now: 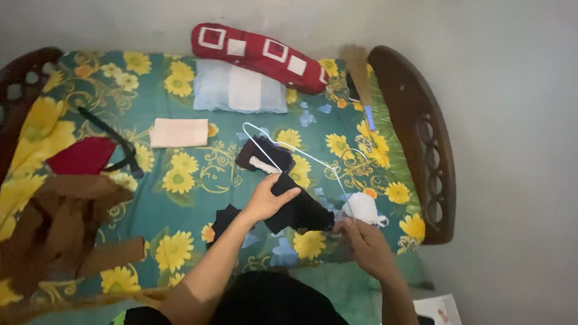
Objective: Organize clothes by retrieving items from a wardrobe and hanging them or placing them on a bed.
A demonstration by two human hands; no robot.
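Two hands, ours: left hand (265,197) and right hand (361,239) both grip black cloth (298,210); white hanger (289,147) may snag it.

The room I look down into is dim, lit softly and evenly with no hard glare. The grey wall (518,120) darkens toward the corners, and the bed frame (421,138) bows from wide-lens distortion. My left hand (268,198) and right hand (367,244) look slightly soft, and the black cloth (301,210) I hold loses its folds to shadow. The brown clothes (60,222) at the edge smear, and grain mutes the colours
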